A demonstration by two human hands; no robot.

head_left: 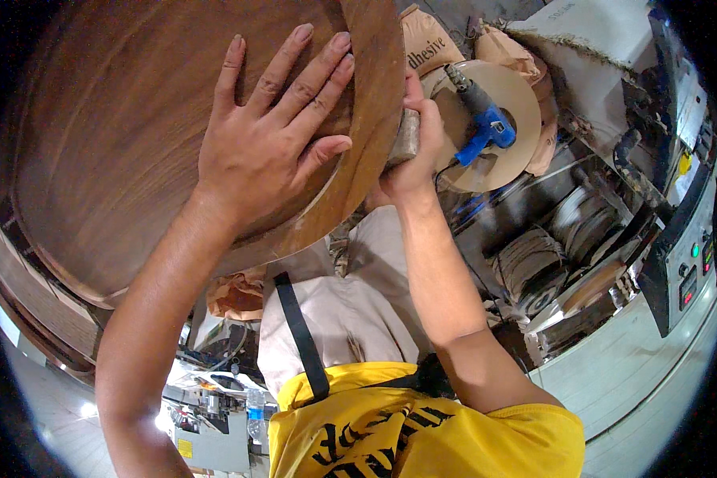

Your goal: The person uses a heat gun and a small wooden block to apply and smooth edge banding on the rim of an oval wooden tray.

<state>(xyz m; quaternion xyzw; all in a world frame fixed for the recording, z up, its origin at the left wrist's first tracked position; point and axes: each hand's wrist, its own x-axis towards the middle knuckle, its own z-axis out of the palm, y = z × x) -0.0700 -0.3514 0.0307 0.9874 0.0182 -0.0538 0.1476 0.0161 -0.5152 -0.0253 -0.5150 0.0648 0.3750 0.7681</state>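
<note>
A large round brown wooden panel (135, 103) with a raised, banded rim fills the upper left. My left hand (267, 131) lies flat on its face, fingers spread, palm down. At the panel's right edge my right hand (422, 147) is closed around a small, worn grey-brown block (407, 137). The block is close against the outside of the rim; whether it touches cannot be told. Part of the right-hand fingers is hidden behind the panel edge.
A blue heat gun (498, 127) lies on a tan coil of banding (526, 99) at right. Behind are brown paper sacks (432, 40). Dusty rollers (530, 267) and a machine control panel (687, 279) with lit indicators stand farther right. Another paper bag (237, 296) is below the panel.
</note>
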